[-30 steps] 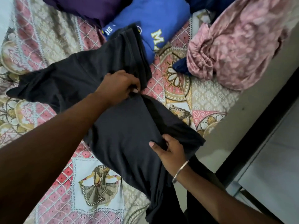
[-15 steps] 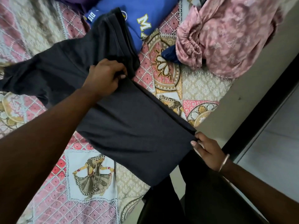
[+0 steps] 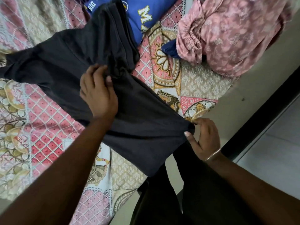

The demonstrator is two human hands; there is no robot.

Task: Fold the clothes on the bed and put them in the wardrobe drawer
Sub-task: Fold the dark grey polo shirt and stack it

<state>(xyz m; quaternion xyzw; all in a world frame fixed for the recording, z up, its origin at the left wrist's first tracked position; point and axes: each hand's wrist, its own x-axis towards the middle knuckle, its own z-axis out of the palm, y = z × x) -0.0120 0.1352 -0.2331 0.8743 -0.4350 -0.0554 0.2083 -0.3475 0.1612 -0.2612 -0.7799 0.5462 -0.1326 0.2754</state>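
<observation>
item 1: left hand [image 3: 98, 93], back up, lay on the black garment [image 3: 73, 62] near its middle, fingers curled and bunching a fold of cloth w/ thumb against the fingertips; grasping the fabric. forearm ran in from lower left.

item 2: right hand [image 3: 203, 138], at the garment's near-right corner by the bed edge, thumb and forefinger pinching that corner; other fingers loosely bent, holding nothing else. thin metal bangle [image 3: 213, 154] on the wrist.

item 3: black garment, a dark tee or similar, spread across the bedsheet [image 3: 40, 127], cloth pulled fairly taut betw. the two hands. one sleeve reached out to the left edge of view; a folded-over part ran up toward the top, lying over the blue shirt [image 3: 142, 15]. lower corner hung past the bed edge.

item 4: blue shirt, yellow-white lettering, top centre, partly under the black garment. not folded as far as could be seen.

item 5: pink floral garment [image 3: 230, 33], crumpled heap w/ gathered cuff, top right on the bed; small piece of navy cloth [image 3: 170, 48] poking out just beside it.

item 6: bedsheet, patterned pink/beige w/ figures and flowers, under all items.

item 7: person's dark trousers [image 3: 186, 200] at bottom, beside the bed. wardrobe drawer: cannot tell where.
</observation>
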